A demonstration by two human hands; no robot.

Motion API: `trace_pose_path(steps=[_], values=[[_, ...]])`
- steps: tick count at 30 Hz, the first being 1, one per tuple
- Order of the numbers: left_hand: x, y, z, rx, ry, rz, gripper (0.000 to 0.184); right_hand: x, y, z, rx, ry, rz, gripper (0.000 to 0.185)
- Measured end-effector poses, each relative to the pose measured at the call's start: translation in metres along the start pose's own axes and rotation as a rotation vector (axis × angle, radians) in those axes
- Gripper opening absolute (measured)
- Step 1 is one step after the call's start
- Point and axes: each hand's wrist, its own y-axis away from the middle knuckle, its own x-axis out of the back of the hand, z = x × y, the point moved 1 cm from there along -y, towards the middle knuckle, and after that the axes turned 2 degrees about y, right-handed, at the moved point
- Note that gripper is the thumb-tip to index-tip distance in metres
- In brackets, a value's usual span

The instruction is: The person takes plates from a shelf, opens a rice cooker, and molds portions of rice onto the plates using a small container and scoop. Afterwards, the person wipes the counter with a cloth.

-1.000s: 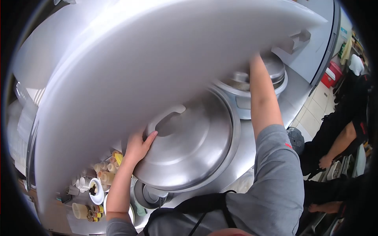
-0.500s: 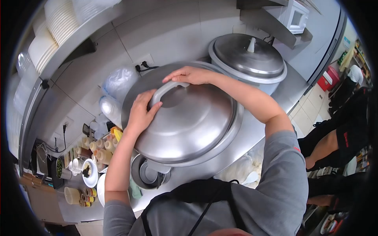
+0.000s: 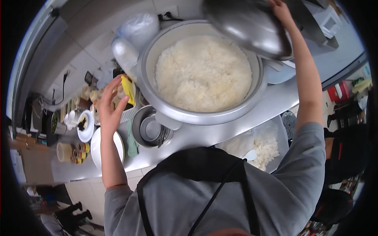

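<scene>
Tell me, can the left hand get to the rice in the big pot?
Probably yes: the left hand looks empty, and the right hand holds the lid aside, leaving most of the rice uncovered.

Head view, close above the counter, facing forward and down

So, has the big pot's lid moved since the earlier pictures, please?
Yes: judged against the big pot, the lid has moved right and away from the person, held by the right hand.

The pot stands open on the counter, rice inside (white, rather lumpy), the shiny lid held tilted at its rim.
</scene>
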Motion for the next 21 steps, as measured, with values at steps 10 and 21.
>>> trace_pose_path(steps=[10, 21], values=[[0.041, 0.094, -0.071, 0.426, 0.218, 0.322, 0.035, -0.001, -0.081, 0.203, -0.405, 0.667, 0.113, 0.051], [0.018, 0.097, -0.115, 0.456, -0.037, 0.085, 0.025, 0.024, -0.097, 0.189, -0.056, 1.126, -0.038, 0.046]])
